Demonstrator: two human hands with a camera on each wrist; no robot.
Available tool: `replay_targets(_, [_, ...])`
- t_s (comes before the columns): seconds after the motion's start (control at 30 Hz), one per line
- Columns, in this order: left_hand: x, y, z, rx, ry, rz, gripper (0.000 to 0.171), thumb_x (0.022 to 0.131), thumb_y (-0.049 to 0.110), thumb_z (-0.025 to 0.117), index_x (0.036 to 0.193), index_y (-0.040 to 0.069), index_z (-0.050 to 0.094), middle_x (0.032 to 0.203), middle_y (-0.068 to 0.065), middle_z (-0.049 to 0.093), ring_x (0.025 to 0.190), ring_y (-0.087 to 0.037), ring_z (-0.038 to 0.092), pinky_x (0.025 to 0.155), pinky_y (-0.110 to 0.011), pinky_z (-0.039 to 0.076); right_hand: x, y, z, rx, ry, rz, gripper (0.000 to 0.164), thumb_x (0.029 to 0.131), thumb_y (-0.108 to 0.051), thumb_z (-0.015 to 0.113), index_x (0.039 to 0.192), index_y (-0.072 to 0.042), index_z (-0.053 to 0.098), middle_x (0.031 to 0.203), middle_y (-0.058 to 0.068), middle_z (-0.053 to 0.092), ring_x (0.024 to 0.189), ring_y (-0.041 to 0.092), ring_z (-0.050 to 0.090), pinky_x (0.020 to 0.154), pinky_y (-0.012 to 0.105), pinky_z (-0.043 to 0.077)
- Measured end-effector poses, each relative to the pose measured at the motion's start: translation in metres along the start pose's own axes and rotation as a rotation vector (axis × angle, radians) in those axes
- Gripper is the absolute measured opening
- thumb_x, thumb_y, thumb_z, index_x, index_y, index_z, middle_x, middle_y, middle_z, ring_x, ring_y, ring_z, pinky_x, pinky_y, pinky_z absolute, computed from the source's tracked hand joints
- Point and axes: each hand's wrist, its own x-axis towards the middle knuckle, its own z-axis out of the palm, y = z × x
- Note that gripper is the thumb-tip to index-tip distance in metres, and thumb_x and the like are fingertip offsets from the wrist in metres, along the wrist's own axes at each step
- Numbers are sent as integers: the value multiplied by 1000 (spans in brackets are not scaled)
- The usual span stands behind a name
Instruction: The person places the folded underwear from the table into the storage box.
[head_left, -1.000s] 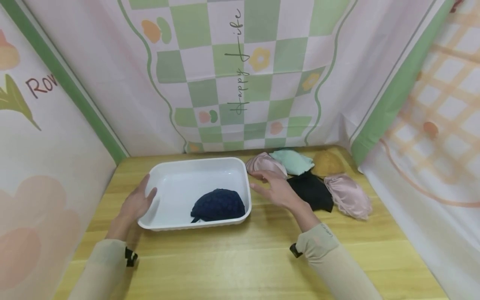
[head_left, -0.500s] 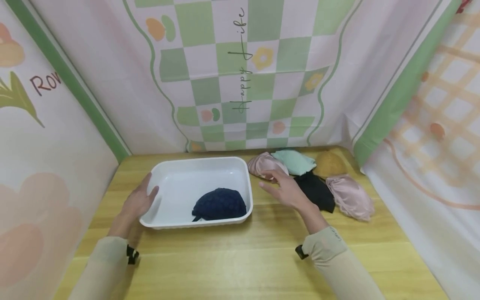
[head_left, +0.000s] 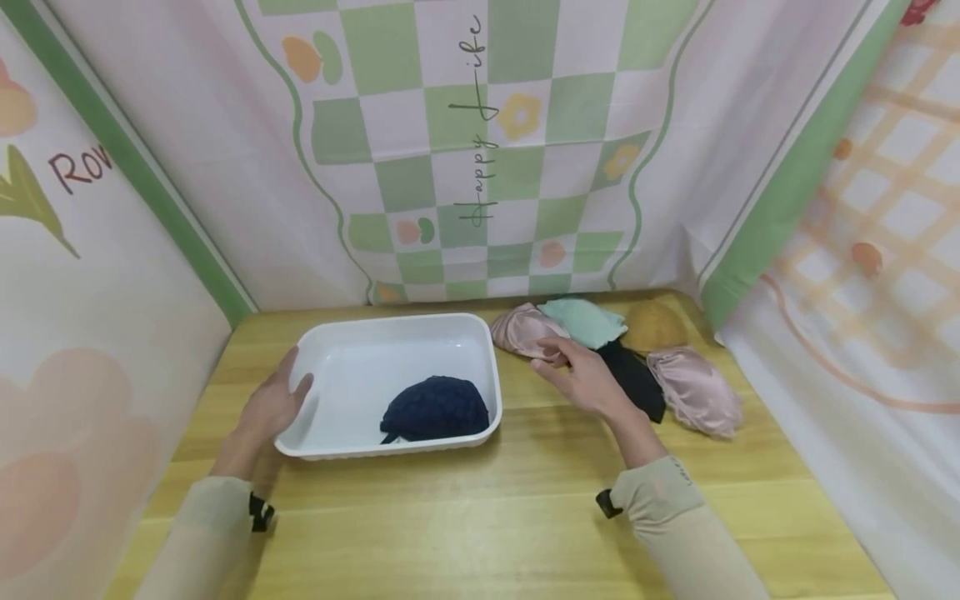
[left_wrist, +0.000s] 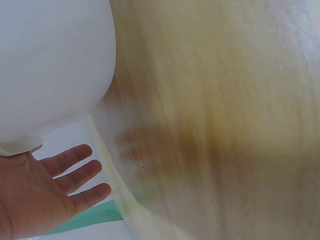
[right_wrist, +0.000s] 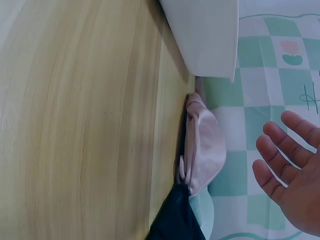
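My left hand [head_left: 272,407] is at the left end of a white tray [head_left: 360,358], its thumb over the rim and its fingers outside. In the left wrist view those fingers [left_wrist: 75,176] are straight and spread beneath the tray's rim. A folded navy bra [head_left: 437,408] lies in the tray's front right part. My right hand [head_left: 588,379] hovers right of the tray with nothing in it, its fingers loosely bent. It overlaps a pale pink satin bra [head_left: 525,327] and a black bra [head_left: 633,379]. In the right wrist view this hand [right_wrist: 295,167] is apart from the pink bra.
Behind the black bra lie a mint bra [head_left: 585,321] and a mustard one [head_left: 654,325]. Another pink bra [head_left: 693,392] with a ruffled edge lies farthest right on the wooden table [head_left: 465,517]. Patterned curtains [head_left: 487,167] border the table's back and sides.
My right hand has moved right, away from the tray's right end, towards the bras. The left hand stays at the tray's left rim. The tray and the navy bra have not moved.
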Motion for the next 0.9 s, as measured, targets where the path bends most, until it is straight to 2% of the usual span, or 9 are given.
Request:
replay_targets(0.33, [-1, 2, -1, 3, -6, 2, 80, 103, 62, 17, 161, 13, -9, 162, -32, 15, 140, -58, 29, 114, -69, 29, -5, 9, -10, -9, 34, 7, 59, 100, -55, 50, 144, -16, 51, 122, 10, 66, 106, 26, 65, 90, 49, 53])
replay_targets(0.5, [-1, 2, -2, 18, -10, -2, 81, 102, 64, 15, 160, 15, -12, 160, -33, 17, 138, -59, 32, 111, -70, 32, -6, 13, -16, -14, 47, 19, 58, 101, -54, 50, 145, -16, 50, 124, 9, 65, 106, 26, 64, 89, 50, 53])
replay_targets(0.9, [-2, 3, 0, 10, -7, -3, 79, 104, 61, 17, 160, 13, -12, 160, -34, 18, 139, -59, 30, 113, -69, 31, -12, 28, -25, -50, 73, 73, 58, 102, -52, 49, 147, -15, 48, 126, 9, 64, 106, 27, 64, 90, 51, 52])
